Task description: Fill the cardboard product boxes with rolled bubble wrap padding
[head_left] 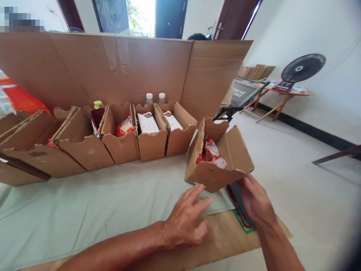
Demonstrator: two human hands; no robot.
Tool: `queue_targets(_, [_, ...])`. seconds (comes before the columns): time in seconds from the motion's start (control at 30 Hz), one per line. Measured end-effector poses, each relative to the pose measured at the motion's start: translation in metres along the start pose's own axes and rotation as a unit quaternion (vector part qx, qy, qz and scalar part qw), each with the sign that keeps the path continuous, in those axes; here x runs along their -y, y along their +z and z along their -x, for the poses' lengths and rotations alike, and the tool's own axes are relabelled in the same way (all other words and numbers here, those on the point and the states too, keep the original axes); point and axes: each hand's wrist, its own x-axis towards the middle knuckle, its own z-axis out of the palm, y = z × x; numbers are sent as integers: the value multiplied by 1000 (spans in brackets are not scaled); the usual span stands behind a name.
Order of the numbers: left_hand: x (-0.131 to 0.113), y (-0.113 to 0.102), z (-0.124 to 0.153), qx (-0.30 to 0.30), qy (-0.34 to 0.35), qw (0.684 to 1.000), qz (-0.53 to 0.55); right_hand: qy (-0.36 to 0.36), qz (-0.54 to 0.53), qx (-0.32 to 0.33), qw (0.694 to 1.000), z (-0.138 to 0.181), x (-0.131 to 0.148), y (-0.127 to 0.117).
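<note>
At the table's right end stands a cut-open cardboard box [222, 175], set askew, with red-and-white plastic packets [211, 150] inside. My right hand [258, 201] is at its near right corner, with the thumb side against the cardboard and the fingers partly hidden; it appears to grip the box there. My left hand [188, 214] is open, fingers apart and extended toward the lower front of the box; whether the fingertips touch it I cannot tell. Beneath my right hand lies a dark flat object with a reddish edge [242, 207], partly covered.
Several similar cardboard boxes [152, 145] stand in a row to the left, holding white cartons [148, 122] and packets. Clear bottles with white caps [149, 97] stand behind them. A tall cardboard panel [146, 67] backs the row. A pale green cloth [113, 203] covers the table.
</note>
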Motion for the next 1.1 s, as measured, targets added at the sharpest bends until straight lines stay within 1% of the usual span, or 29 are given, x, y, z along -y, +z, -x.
queue_targets(0.07, [14,-15,19,-13,-5,999,-39,29,11,36,999,23,-1,2])
queue_targets(0.13, [28,-27,40,-34,-20,996,-75,66,65,49,994,32,-5,11])
queue_targets(0.2, [40,-33,58,-63,-33,992,-101,102,116,23,988,27,-12,22])
queue_targets(0.3, [51,-33,73,-102,-36,987,-117,116,113,-6,987,-1,-20,27])
queue_targets(0.4, [52,-32,74,-112,-43,985,-122,103,92,1,990,-42,-24,18])
queue_targets(0.53, [47,-31,70,-106,-57,984,-131,94,61,39,993,-101,-30,9])
queue_targets(0.63, [45,-31,70,-100,-67,983,-136,93,41,66,993,-140,-38,13])
queue_targets(0.73, [44,-33,70,-91,-75,984,-134,92,26,83,992,-167,-49,23])
queue_targets(0.8, [44,-33,70,-83,-82,985,-129,88,20,89,992,-177,-54,30])
queue_targets(0.9, [45,-35,69,-78,-87,985,-124,80,17,98,992,-181,-56,40])
queue_targets(1.03, [45,-35,69,-73,-86,986,-120,72,31,102,992,-174,-49,44])
queue_targets(1.1, [43,-35,68,-71,-95,986,-119,64,48,89,993,-168,-43,43])
